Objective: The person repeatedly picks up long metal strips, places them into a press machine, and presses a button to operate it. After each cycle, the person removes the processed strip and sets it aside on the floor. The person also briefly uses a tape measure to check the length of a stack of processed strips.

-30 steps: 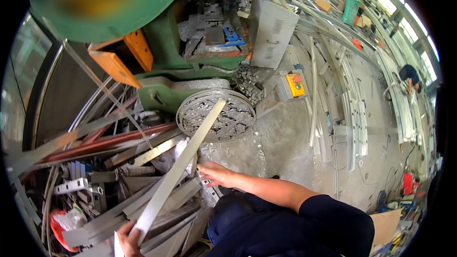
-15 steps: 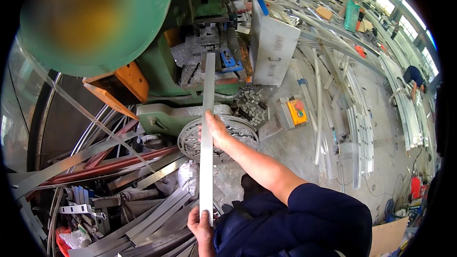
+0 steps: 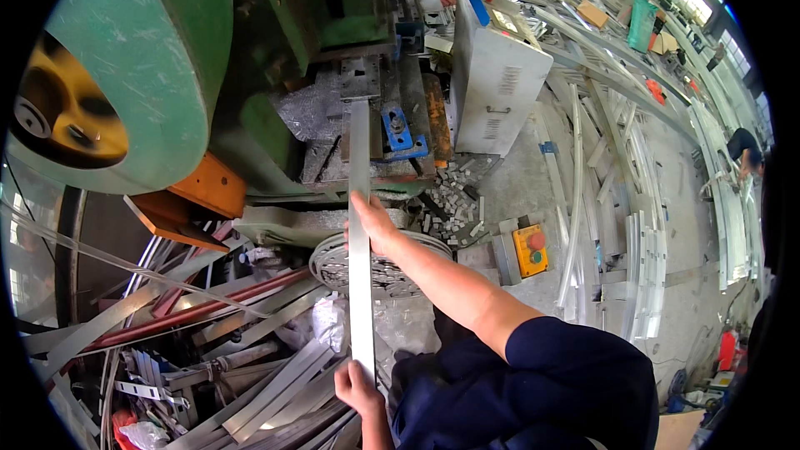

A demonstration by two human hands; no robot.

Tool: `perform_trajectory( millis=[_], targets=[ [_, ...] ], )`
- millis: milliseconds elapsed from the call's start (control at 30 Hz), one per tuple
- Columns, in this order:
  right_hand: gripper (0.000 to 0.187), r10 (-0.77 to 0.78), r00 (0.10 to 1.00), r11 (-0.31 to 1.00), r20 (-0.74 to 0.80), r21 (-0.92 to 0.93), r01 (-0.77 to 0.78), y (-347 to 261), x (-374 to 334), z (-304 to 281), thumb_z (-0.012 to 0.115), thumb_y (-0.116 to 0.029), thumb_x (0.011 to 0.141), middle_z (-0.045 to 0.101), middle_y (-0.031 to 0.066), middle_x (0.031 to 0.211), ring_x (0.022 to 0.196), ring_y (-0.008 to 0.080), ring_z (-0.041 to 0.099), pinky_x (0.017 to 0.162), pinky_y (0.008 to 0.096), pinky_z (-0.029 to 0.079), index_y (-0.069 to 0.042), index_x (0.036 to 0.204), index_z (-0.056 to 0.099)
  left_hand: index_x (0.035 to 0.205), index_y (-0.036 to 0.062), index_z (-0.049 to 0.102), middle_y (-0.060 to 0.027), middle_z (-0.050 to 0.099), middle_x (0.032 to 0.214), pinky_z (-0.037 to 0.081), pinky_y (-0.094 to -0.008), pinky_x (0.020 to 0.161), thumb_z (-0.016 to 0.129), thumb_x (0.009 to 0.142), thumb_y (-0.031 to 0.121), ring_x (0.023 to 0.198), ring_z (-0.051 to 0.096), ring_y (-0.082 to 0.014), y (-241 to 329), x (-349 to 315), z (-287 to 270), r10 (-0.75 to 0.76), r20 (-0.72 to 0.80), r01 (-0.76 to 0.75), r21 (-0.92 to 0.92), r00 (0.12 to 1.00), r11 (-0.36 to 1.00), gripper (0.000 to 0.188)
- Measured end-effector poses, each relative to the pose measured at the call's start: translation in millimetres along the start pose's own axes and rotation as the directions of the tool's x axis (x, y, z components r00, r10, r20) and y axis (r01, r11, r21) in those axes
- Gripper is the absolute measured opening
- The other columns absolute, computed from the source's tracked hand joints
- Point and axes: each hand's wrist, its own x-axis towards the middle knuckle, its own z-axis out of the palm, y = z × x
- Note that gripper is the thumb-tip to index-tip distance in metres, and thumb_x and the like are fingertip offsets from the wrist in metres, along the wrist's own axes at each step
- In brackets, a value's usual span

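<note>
Metal strip point(image 3: 360, 225), long, flat and grey, runs straight up the middle of the picture. Its far end lies in the dark work area of the big green press machine point(image 3: 167, 58), right by a blue block point(image 3: 398, 129). Its near end is down by the person's body.

The right hand point(image 3: 377, 225) holds the strip about halfway along. The fingers wrap round it from the right side and pinch it tight. The left hand point(image 3: 357, 387) holds the near end of the strip, and its fingers are closed round that end too. Both arms have dark blue sleeves.

Under the right hand sits a round metal basket point(image 3: 329, 262) with holes in it, and small flat metal pieces lie in it. More small grey offcuts point(image 3: 454, 200) lie in a heap on the floor just to the right of the machine. A grey metal box point(image 3: 493, 87) stands beside the machine. Near the heap sits a small yellow box with a red button point(image 3: 531, 250).

To the left of the person, many long metal strips point(image 3: 208, 333) lie piled on the floor, some grey and some reddish. To the right, lots of white curved frames point(image 3: 642, 233) lean and lie across the floor. Far off on the right edge, another person point(image 3: 744, 154) bends over more frames.
</note>
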Motion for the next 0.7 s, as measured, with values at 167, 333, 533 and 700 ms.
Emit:
perform_trajectory(
  millis=[167, 333, 533, 700],
  targets=[
    [0.070, -0.409, 0.912, 0.850, -0.030, -0.375, 0.369, -7, 26, -22, 0.064, -0.050, 0.089, 0.056, 0.0120, 0.094, 0.080, 0.0203, 0.061, 0.061, 0.0386, 0.054, 0.000, 0.128, 0.035, 0.097, -0.0010, 0.064, -0.0013, 0.059, 0.085, 0.042, -0.0248, 0.071, 0.058, 0.096, 0.010, 0.079, 0.052, -0.0100, 8, 14, 58, 0.175, -0.003, -0.175, 0.056, 0.984, 0.983, 0.013],
    [0.071, -0.150, 0.989, 0.838, -0.017, -0.533, 0.118, 49, -96, -80, 0.061, -0.042, 0.094, 0.060, 0.0100, 0.105, 0.088, 0.0160, 0.060, 0.066, 0.0320, 0.053, -0.001, 0.145, 0.033, 0.098, -0.0051, 0.065, -0.0078, 0.066, 0.094, 0.047, -0.0300, 0.079, 0.053, 0.098, 0.014, 0.085, 0.058, -0.0149, 22, 76, 137, 0.172, 0.069, -0.175, 0.037, 0.983, 0.984, 0.023],
    [0.047, -0.414, 0.900, 0.539, -0.135, -0.834, 0.123, 67, -223, -209, 0.065, -0.031, 0.091, 0.067, 0.0092, 0.089, 0.078, 0.0182, 0.065, 0.065, 0.0341, 0.053, -0.005, 0.129, 0.053, 0.095, -0.0017, 0.061, -0.0083, 0.062, 0.093, 0.047, -0.0344, 0.072, 0.062, 0.094, 0.020, 0.083, 0.054, -0.0167, -18, 102, 152, 0.193, -0.044, -0.196, -0.078, 0.980, 0.978, 0.022],
    [0.036, -0.521, 0.697, 0.611, -0.492, -0.786, -0.099, 86, -304, -280, 0.066, -0.024, 0.085, 0.068, 0.0155, 0.083, 0.075, 0.0260, 0.067, 0.068, 0.0364, 0.053, -0.005, 0.115, 0.062, 0.096, -0.0029, 0.062, -0.0103, 0.062, 0.092, 0.049, -0.0332, 0.072, 0.064, 0.093, 0.026, 0.083, 0.055, -0.0191, -13, 105, 146, 0.205, 0.036, -0.204, -0.036, 0.978, 0.978, 0.030]
  ],
)
